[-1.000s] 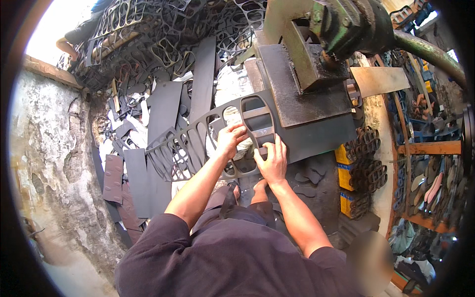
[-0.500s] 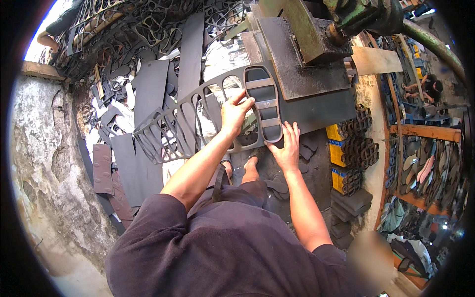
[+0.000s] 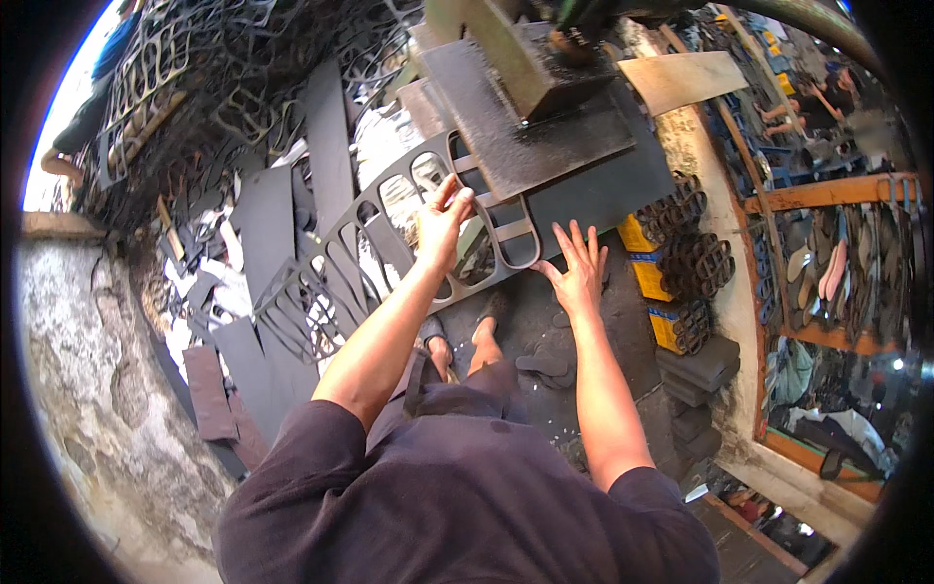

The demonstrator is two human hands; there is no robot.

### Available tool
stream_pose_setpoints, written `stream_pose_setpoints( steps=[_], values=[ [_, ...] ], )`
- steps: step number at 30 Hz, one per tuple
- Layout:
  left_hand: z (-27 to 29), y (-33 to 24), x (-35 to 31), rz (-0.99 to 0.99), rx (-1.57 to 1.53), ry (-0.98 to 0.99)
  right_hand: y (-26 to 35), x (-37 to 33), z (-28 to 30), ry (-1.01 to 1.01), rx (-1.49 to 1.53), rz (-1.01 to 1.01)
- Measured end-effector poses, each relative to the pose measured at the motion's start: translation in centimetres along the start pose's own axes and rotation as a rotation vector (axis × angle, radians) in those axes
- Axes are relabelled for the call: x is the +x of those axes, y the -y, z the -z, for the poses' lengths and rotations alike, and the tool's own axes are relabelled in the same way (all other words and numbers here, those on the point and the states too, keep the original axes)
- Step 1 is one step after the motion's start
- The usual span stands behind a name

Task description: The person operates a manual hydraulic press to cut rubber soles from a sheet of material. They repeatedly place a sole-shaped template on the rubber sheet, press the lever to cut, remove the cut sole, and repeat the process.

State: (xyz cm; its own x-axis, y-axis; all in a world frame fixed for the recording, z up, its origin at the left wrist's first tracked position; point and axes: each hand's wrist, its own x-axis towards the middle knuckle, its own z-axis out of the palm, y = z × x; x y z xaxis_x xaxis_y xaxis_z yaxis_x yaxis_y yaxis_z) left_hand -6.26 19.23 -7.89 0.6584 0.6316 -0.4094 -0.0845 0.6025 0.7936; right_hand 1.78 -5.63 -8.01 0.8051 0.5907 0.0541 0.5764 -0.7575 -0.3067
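Note:
A sole-shaped metal cutting die (image 3: 516, 232) with crossbars lies on a dark rubber sheet (image 3: 603, 190), its far part hidden beneath the press plate (image 3: 525, 127). My left hand (image 3: 443, 226) is closed at the die's left edge, thumb and fingers on its rim. My right hand (image 3: 580, 268) lies flat with fingers spread at the sheet's near edge, the thumb beside the die's rounded near end. Leftward from the die runs the punched-out part of the sheet (image 3: 375, 209), a strip with several sole-shaped holes.
The press's heavy green arm (image 3: 491, 58) stands over the plate. Several dark rubber strips (image 3: 268, 224) and offcuts lie at left. Blue and yellow boxes (image 3: 671, 326) with black pieces stand at right. A rough wall (image 3: 107, 370) bounds the left, and another person (image 3: 817, 107) is far right.
The die has slid away from me, so its far part is now under the press plate. My right hand's fingers have spread and moved off the die. The view has shifted.

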Motion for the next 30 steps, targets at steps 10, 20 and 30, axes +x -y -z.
stream_pose_setpoints(
  steps=[10, 20, 30],
  values=[
    [6.0, 0.4, 3.9, 0.242, 0.015, -0.273, -4.5, 9.0, 1.7, -0.037, 0.027, -0.098],
    [1.3, -6.6, 7.8, -0.058, 0.343, -0.316, -5.6, 17.5, 0.2, 0.032, 0.027, -0.151],
    [-40.9, -33.0, -12.4, -1.455, 0.457, 0.591, 3.4, 18.0, 45.0, -1.034, -0.152, 0.468]
  ],
)
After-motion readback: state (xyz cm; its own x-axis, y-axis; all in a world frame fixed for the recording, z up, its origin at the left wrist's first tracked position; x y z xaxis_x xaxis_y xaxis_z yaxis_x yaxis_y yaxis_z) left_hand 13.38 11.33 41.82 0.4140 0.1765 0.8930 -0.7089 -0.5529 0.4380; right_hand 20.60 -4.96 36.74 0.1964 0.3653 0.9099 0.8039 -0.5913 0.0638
